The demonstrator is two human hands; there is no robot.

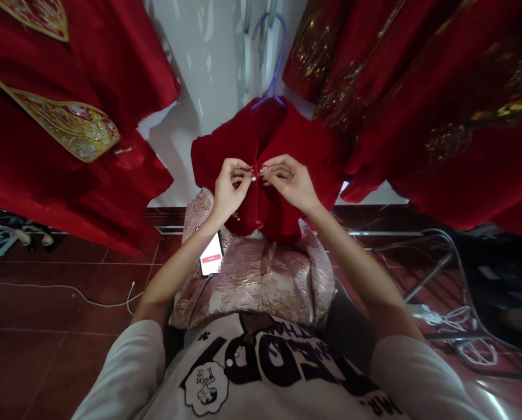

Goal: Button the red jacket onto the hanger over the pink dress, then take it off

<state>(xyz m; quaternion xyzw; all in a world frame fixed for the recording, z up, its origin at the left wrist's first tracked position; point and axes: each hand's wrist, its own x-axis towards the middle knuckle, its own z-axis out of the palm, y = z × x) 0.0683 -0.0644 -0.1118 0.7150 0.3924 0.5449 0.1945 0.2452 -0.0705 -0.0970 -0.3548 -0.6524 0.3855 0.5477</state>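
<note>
A short red velvet jacket (307, 140) hangs in front of me on a purple hanger (273, 81), its lower part resting over pink brocade fabric (261, 280) on my lap. My left hand (232, 186) pinches the jacket's left front edge beside a small shiny bead or button (254, 178). Opposite it, my right hand (291, 182) pinches the other front edge, close to the same spot. The fingertips of both hands nearly meet, and small glittering bits show at them. Exactly how the fastening sits between the fingers is too small to tell.
A phone (211, 256) with a lit screen lies on the brocade by my left forearm. Red embroidered garments (142, 70) hang at left, with more red garments (396, 116) at right. A metal-framed chair (458, 274) and white cables (453, 321) are at right; another cable (81, 291) crosses the tiled floor.
</note>
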